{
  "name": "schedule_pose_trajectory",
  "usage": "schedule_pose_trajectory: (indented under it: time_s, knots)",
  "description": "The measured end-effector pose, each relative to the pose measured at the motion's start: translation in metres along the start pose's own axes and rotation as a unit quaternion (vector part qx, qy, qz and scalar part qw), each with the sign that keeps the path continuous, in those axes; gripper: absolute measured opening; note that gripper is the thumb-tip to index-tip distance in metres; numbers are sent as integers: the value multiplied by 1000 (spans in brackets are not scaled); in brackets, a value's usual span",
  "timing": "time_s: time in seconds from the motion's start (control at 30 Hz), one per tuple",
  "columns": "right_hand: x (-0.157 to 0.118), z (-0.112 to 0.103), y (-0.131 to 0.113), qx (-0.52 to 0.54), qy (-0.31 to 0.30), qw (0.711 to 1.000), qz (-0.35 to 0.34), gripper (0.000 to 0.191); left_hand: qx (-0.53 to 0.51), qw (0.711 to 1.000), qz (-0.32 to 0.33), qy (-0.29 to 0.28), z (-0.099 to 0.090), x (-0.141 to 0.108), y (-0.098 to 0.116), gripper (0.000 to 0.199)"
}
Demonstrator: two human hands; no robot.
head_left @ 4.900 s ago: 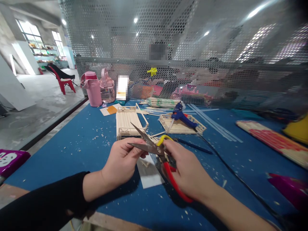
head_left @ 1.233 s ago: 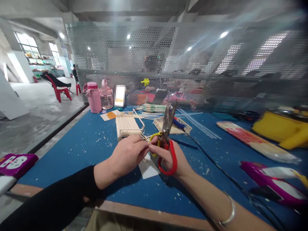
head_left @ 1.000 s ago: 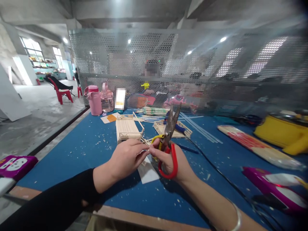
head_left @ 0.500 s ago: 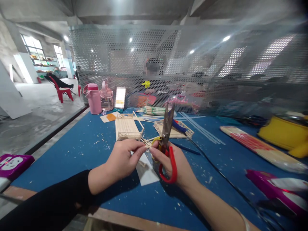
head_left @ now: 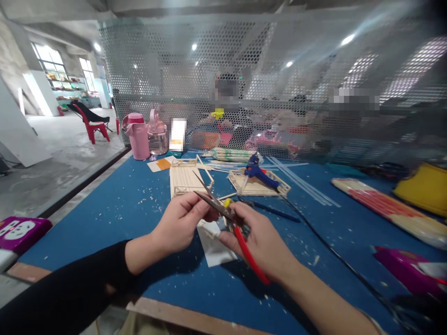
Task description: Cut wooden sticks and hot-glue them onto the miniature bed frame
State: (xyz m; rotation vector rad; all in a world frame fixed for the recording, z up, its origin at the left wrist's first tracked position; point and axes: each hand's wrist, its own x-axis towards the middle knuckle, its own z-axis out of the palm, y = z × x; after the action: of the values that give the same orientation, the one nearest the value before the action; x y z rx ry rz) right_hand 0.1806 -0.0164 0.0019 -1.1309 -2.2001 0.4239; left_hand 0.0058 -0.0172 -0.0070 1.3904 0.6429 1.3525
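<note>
My right hand (head_left: pixel 258 237) is wrapped round red-handled scissors (head_left: pixel 223 209), whose blades are parted and point up and left, close to my left fingertips. My left hand (head_left: pixel 183 221) is closed in a pinch; what it holds is too small to make out. Behind my hands stand a slatted wooden-stick piece (head_left: pixel 185 179) with low rails and a second stick frame (head_left: pixel 244 184). A blue glue gun (head_left: pixel 260 174) rests on that second frame. White paper (head_left: pixel 214 253) lies on the table under my hands.
A pink jug (head_left: pixel 138 139), a pink bottle (head_left: pixel 158 137) and a bundle of sticks (head_left: pixel 232 154) stand or lie at the back. At right are a bag of sticks (head_left: pixel 387 204), a black cable (head_left: pixel 328 246) and a purple power strip (head_left: pixel 405 270). Another power strip (head_left: pixel 26 232) lies left.
The scissors have swung from upright to leaning left, with their blades now near my left fingertips. My right hand has turned and its fingertips have parted from my left. The view has shifted slightly.
</note>
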Motion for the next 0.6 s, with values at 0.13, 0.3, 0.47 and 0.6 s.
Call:
schedule_pose_trajectory:
  time_s: [0.13, 0.3, 0.47, 0.6]
  knots:
    - [-2, -2, 1, -36, 16, 999, -7, 35, 11, 999, 36, 3, 0, 0, -1, 35]
    - [-3, -3, 0, -49, 29, 998, -30, 34, 26, 997, 69, 31, 3, -1, 0, 27]
    - [-3, -3, -3, -56, 31, 998, -29, 35, 118, 985, 117, 56, 2, -3, 0, 13]
    - [-3, -3, -4, -42, 28, 998, -43, 35, 189, 964, 174, 68, -1, -3, -2, 8]
